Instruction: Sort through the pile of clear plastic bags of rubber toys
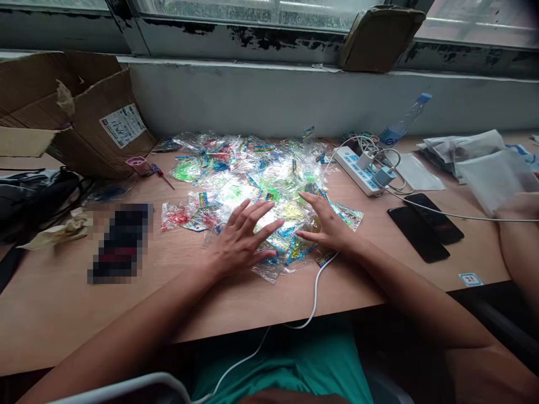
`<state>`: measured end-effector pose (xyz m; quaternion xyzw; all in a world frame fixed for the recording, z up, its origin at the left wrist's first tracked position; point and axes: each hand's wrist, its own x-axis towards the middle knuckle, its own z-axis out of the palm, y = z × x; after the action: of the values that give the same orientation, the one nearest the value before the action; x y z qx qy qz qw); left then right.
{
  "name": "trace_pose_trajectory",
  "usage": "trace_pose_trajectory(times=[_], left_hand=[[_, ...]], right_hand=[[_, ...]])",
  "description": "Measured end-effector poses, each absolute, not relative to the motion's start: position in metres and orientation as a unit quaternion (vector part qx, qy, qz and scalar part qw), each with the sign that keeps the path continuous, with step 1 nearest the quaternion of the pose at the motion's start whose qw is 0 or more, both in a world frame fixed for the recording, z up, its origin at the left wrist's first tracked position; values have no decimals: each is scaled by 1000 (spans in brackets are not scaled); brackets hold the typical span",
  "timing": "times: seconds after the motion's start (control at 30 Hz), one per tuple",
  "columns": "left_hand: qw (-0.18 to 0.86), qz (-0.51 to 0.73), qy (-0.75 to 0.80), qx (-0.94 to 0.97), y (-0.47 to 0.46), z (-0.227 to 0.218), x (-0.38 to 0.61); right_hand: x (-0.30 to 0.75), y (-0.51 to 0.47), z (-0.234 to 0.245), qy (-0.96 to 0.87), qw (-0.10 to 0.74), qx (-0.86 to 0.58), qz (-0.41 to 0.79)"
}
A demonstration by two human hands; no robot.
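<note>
A wide heap of clear plastic packets [236,191] with bright blue and yellow labels covers the middle of the table. Green, red and yellow items show through the film, but their kind is too blurred to tell. My left hand [242,238] rests over the heap's near left part, fingers spread. At the near right side, my right hand [326,224] touches the packets, its thumb and fingers apart. Neither hand grips anything I can see. A small packet with red contents [174,216] lies left of my left hand.
Left stand an open cardboard box [84,129], a screwdriver [163,175] and a pixelated dark object [120,244]. To the right are a power strip [357,171], a tilted bottle [404,123] and two phones [419,233]. Another person's hand [520,205] is at far right. A white cable [315,292] crosses the table edge.
</note>
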<state>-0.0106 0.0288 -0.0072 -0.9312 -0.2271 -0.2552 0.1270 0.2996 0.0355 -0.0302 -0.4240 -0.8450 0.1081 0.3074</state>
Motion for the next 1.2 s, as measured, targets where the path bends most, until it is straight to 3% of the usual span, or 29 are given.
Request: trace_pose_trajectory(times=[0.2, 0.6, 1.2], left_hand=[[82, -188, -349, -914, 2, -17, -69], [33, -164, -422, -891, 8, -33, -79], [34, -103, -430, -896, 34, -38, -46]], right_hand=[[314, 41, -18, -835, 301, -451, 93], [331, 54, -33, -824, 121, -543, 109], [310, 44, -33, -826, 95, -551, 63]])
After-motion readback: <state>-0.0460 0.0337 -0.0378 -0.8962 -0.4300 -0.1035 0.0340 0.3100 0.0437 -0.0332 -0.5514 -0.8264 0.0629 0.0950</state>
